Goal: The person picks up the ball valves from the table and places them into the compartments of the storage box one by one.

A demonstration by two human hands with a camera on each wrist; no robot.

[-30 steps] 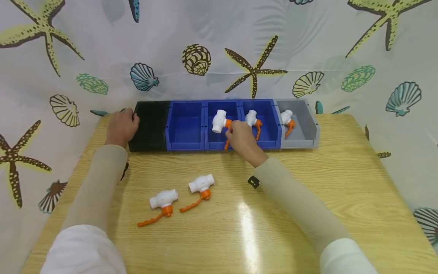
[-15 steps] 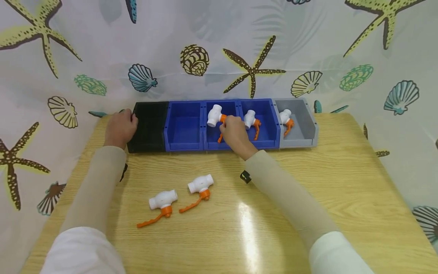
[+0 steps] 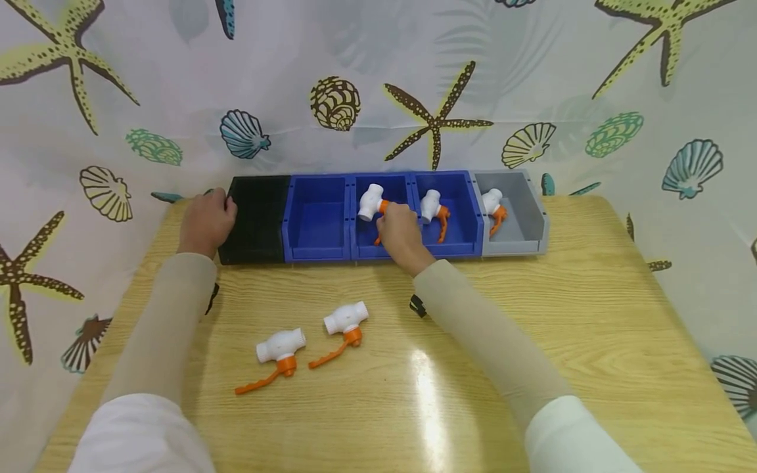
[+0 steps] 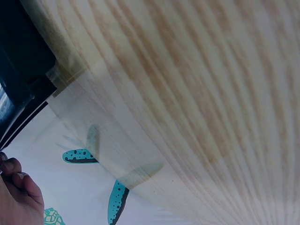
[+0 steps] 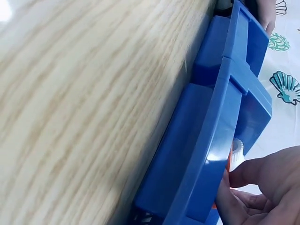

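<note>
My right hand [image 3: 402,236] pinches a white ball valve [image 3: 370,202] with an orange lever, inside the second blue bin [image 3: 367,253] from the left. In the right wrist view, thumb and fingers close on the orange part behind the bin wall, and much of the valve is hidden. My left hand [image 3: 207,223] grips the left rim of the black bin [image 3: 254,257], its fingers curled at the edge. In the left wrist view, that hand's fingertips [image 4: 11,165] meet the dark bin's edge.
Two more ball valves, a left one [image 3: 280,345] and a right one [image 3: 345,318], lie on the wooden table [image 3: 532,315]. One valve [image 3: 431,205] sits in the right blue bin, another [image 3: 491,201] in the grey bin [image 3: 514,247]. A patterned curtain [image 3: 378,52] hangs behind.
My right hand has shifted left with the ball valve, then slightly down within the blue bin. The left hand keeps its hold on the black bin.
</note>
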